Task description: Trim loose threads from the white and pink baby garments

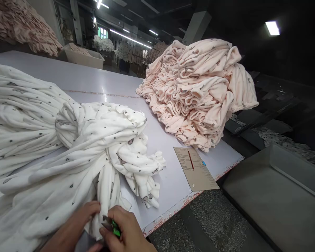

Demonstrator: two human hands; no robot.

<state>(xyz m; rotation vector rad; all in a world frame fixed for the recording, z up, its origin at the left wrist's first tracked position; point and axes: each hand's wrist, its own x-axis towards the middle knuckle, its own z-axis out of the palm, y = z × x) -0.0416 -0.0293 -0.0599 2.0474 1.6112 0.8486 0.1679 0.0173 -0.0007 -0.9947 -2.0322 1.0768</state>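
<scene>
A large heap of white cloth (76,168), printed with small dark motifs, spreads over the left half of the table. At the near edge of the heap, my left hand (80,220) is closed on a hanging fold of it; part of the fingers is hidden behind the fold. My right hand (128,231) is wrapped round small green-handled thread snips (112,225). Their dark metal tips point left and lie against the same fold, close to my left fingers. Whether the blades touch any thread cannot be made out.
A tall pile of pink printed cloth (199,87) stands farther back on the pale table (157,136). A brown card (193,171) with a dark red pencil (190,159) lies near the right edge. Beside the table is a grey bin (278,199); a white tub (84,57) stands behind.
</scene>
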